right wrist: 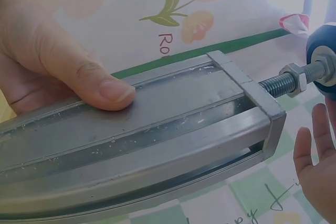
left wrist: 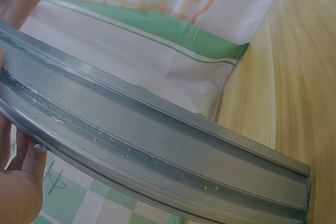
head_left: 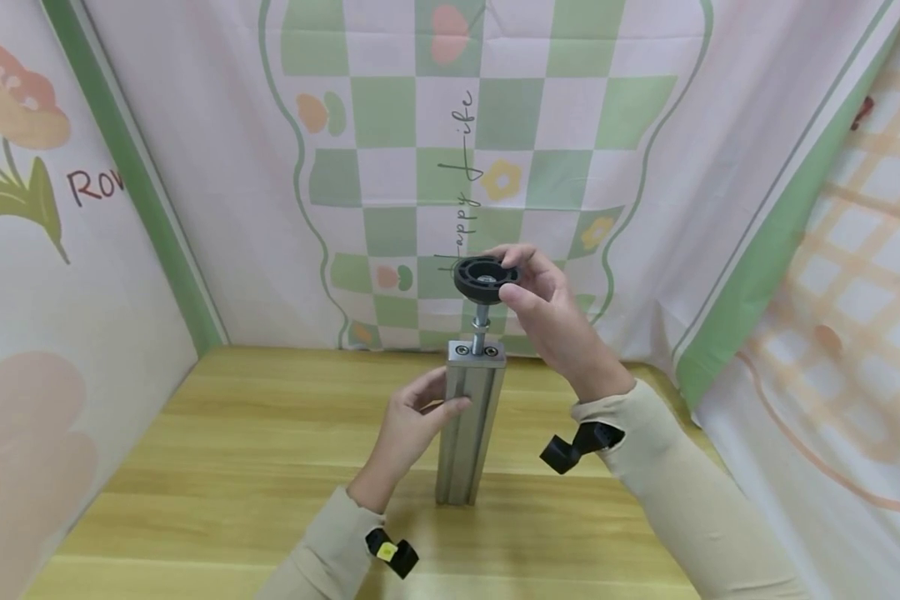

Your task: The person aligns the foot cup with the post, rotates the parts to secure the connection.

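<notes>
An aluminium profile [head_left: 468, 425] stands upright on the wooden table, with metal shavings along its grooves in both wrist views. My left hand [head_left: 416, 417] grips it below its top, the thumb [right wrist: 113, 93] lying flat on one face. From the end plate [head_left: 477, 353] with its two screws rises a threaded stud [right wrist: 278, 85] carrying a hex nut [right wrist: 295, 78]. Atop the stud sits a round black levelling foot [head_left: 487, 287]. My right hand [head_left: 543, 308] holds that foot by its rim, thumb in front and fingers behind.
The wooden table [head_left: 307, 450] runs back to a curtain [head_left: 390, 175] with green checks and lettering. Patterned cloth walls [head_left: 60, 317] stand on the left and right. A black strap mount [head_left: 581, 446] sits on the right sleeve, another [head_left: 392, 552] on the left.
</notes>
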{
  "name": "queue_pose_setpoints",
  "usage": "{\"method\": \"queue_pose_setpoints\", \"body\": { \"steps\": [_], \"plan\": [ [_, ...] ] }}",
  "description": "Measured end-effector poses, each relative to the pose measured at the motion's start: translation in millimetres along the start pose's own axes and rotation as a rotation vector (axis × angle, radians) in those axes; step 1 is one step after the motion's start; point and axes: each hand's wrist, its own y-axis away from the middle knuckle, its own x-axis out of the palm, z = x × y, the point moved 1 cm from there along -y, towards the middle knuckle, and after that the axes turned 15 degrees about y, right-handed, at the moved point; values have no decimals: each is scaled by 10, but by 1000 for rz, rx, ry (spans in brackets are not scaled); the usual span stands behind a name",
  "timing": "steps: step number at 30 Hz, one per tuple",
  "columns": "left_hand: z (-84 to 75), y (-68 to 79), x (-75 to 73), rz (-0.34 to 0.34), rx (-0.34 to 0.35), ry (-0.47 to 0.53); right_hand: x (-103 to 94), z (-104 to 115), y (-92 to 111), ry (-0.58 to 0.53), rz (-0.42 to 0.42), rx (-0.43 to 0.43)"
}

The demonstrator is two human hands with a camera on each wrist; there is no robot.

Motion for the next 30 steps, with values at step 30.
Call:
{"method": "queue_pose_setpoints", "body": {
  "steps": [30],
  "plan": [
    [20,-2,-18,9,-1,10,158,89,-2,-20,89,-62]
  ]
}}
